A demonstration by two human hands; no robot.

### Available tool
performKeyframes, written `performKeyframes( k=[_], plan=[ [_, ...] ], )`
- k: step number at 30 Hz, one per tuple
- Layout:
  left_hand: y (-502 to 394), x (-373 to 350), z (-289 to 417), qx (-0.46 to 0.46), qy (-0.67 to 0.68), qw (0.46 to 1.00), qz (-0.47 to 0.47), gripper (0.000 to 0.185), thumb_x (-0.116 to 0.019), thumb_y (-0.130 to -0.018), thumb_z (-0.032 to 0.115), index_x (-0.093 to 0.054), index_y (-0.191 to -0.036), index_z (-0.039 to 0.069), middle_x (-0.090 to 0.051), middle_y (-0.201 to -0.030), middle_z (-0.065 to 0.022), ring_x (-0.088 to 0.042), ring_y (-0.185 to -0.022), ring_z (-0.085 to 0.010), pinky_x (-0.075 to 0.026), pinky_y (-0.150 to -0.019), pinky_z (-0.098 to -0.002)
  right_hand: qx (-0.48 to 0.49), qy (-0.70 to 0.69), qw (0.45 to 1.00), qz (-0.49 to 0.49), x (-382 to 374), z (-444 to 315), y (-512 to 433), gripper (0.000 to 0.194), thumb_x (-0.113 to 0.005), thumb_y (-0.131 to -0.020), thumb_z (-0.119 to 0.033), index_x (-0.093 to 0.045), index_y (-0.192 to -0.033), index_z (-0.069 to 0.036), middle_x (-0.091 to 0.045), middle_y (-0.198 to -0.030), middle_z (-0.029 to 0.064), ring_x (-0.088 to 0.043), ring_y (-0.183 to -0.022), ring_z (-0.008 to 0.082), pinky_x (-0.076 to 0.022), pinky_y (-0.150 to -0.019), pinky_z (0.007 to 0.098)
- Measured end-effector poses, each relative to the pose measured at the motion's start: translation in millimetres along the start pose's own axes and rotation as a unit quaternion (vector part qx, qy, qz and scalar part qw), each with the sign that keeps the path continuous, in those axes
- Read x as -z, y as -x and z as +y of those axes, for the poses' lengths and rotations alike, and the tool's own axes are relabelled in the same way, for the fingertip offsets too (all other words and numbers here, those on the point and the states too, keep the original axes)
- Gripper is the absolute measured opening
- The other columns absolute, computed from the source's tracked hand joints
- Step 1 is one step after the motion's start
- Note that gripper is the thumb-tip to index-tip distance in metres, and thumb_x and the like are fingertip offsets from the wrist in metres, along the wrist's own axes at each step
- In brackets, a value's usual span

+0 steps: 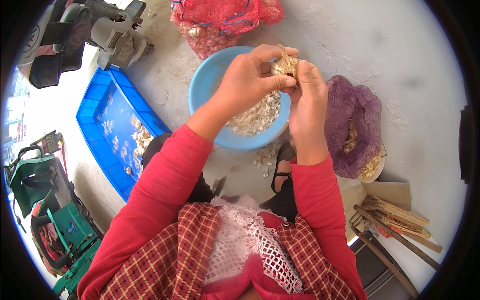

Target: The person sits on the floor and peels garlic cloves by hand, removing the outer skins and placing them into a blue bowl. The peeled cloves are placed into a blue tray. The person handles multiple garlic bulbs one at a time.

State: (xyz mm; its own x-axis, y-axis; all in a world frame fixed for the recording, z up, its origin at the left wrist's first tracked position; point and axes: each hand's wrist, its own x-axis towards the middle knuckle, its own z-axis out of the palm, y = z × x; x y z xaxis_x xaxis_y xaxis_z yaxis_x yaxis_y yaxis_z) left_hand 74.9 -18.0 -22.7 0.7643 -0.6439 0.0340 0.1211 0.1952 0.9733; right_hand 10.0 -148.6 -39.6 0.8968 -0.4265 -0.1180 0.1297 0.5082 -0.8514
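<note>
Between my two hands is a garlic bulb (284, 66) with a dry, papery stalk end pointing up. My left hand (249, 73) grips it from the left, its thumb below and fingers above. From the right, the fingers of my right hand (309, 90) press on the bulb's side. Both hands are over the right part of a light blue plastic basin (202, 125), which stands on the floor. Loose garlic skins (258, 116) lie in the basin, partly hidden by my left wrist.
A red mesh sack of garlic (213, 37) stands beyond the basin. On the left, a blue plastic tray (123, 84) holds several garlic bulbs (141, 138). A purple mesh bag (337, 112) and a small bucket of garlic cloves (371, 168) are at right. Brooms (397, 217) lie lower right.
</note>
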Motion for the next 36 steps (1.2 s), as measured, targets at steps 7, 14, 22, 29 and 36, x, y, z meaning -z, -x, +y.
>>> performKeyframes(
  k=[7,14,22,29,36],
  plan=[
    [0.7,0.7,-4.5,-0.032,-0.034,0.999,-0.006,0.041,-0.073,-0.089,-0.002,-0.062,-0.128,-0.008,-0.06,-0.136,-0.0089,-0.065,-0.108,-0.015,-0.056,-0.091,-0.0315,-0.003,0.006,1.0,-0.006,5.0,0.5,-1.7,0.018,-0.057,-0.105,-0.02,-0.061,-0.099,-0.003,-0.065,-0.095,0.004,-0.061,-0.086,0.0119,-0.051,-0.072,0.0297],
    [-0.1,-0.7,-7.8,-0.011,0.029,0.999,-0.012,0.046,-0.075,-0.088,-0.002,-0.056,-0.13,-0.007,-0.061,-0.125,-0.0103,-0.066,-0.105,-0.0161,-0.057,-0.088,-0.0313,-0.021,-0.043,0.999,0.007,5.3,-4.9,-2.1,0.018,-0.06,-0.104,-0.02,-0.062,-0.1,-0.002,-0.067,-0.097,0.0061,-0.063,-0.086,0.0125,-0.0526,-0.074,0.0314],
    [-3.0,7.8,-15.1,0.015,-0.003,1.0,0.021,0.043,-0.077,-0.085,-0.004,-0.05,-0.117,0.0,-0.062,-0.115,-0.011,-0.067,-0.097,-0.0175,-0.058,-0.08,-0.0324,-0.027,0.003,0.999,-0.029,4.7,-2.9,-2.1,0.015,-0.066,-0.1,-0.017,-0.062,-0.1,-0.003,-0.068,-0.098,0.0085,-0.063,-0.081,0.0133,-0.0499,-0.071,0.0296],
    [1.1,4.3,-6.3,0.015,-0.012,1.0,-0.022,0.044,-0.076,-0.084,-0.007,-0.056,-0.123,-0.003,-0.069,-0.117,-0.0118,-0.069,-0.106,-0.0193,-0.058,-0.088,-0.0337,-0.05,-0.057,0.996,0.04,11.1,-0.5,-8.2,0.017,-0.061,-0.103,-0.017,-0.062,-0.095,-0.003,-0.067,-0.1,0.0071,-0.062,-0.094,0.0131,-0.0508,-0.075,0.0316],
    [2.8,9.7,0.2,0.032,-0.073,0.997,0.001,0.048,-0.078,-0.084,-0.004,-0.06,-0.128,-0.003,-0.068,-0.119,-0.0103,-0.067,-0.11,-0.0172,-0.057,-0.091,-0.032,-0.025,0.015,1.0,-0.011,4.1,-3.1,-0.8,0.017,-0.057,-0.104,-0.016,-0.064,-0.102,-0.001,-0.068,-0.098,0.0054,-0.063,-0.088,0.0107,-0.0521,-0.078,0.0277]
  ],
)
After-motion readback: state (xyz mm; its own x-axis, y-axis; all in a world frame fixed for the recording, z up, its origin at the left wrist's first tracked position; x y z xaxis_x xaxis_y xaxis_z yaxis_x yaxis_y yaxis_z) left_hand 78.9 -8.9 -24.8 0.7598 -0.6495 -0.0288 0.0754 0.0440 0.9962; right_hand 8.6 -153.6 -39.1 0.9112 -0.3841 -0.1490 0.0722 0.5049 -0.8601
